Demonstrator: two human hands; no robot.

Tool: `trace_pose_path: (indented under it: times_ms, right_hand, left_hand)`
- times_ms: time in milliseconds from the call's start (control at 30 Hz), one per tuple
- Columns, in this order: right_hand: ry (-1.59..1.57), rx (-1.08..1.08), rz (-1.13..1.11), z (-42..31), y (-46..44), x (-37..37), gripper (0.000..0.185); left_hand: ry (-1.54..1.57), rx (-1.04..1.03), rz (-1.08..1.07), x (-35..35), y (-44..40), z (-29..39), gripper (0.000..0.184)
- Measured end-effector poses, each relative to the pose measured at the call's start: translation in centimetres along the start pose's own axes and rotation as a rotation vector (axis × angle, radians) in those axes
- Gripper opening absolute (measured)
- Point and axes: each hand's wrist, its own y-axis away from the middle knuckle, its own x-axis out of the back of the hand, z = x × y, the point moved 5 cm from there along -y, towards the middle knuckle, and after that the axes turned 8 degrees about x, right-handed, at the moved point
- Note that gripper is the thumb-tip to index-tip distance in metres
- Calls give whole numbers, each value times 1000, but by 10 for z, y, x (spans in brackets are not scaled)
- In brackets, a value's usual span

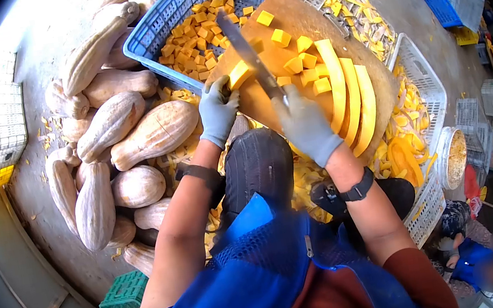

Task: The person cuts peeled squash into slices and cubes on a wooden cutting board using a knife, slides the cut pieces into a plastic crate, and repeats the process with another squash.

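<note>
My right hand (305, 120), in a grey glove, is closed round the handle of a long knife (249, 53), whose blade points up and left over a wooden cutting board (377, 85). My left hand (218, 112), also gloved, holds an orange pumpkin piece (240, 74) at the board's left edge, just left of the blade. Pumpkin cubes (281, 37) lie about the middle of the board. Several long curved pumpkin strips (355, 108) rest side by side to the right of my right hand.
A blue crate (143, 49) with many cubes stands behind the board. Whole pumpkins (155, 133) are piled at left. White crates (433, 69) with peelings stand at right, near a white bucket (451, 157). Another person (469, 257) is at lower right.
</note>
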Motion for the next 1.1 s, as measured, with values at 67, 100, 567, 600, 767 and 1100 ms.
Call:
trace_pose_path:
  times_ms: [67, 100, 567, 600, 767, 1100]
  right_hand:
    - [42, -15, -115, 30, -15, -35, 31]
    - [64, -22, -160, 44, -22, -47, 31]
    - [-64, -264, 550, 128, 107, 62, 27]
    - [-23, -281, 517, 128, 111, 62, 29]
    - [24, -413, 341, 125, 123, 47, 30]
    - [-587, -490, 323, 88, 97, 25, 24]
  left_hand:
    - [-21, -79, 50, -2, 2, -7, 34]
    - [-29, -131, 72, -3, -2, -8, 34]
    - [-416, -1444, -785, -111, 31, 110, 49]
    - [-421, -1508, -839, -125, 35, 111, 47]
    - [-610, -1319, -733, -154, -1, 108, 39]
    - [-1175, -920, -252, -95, -142, 116, 57]
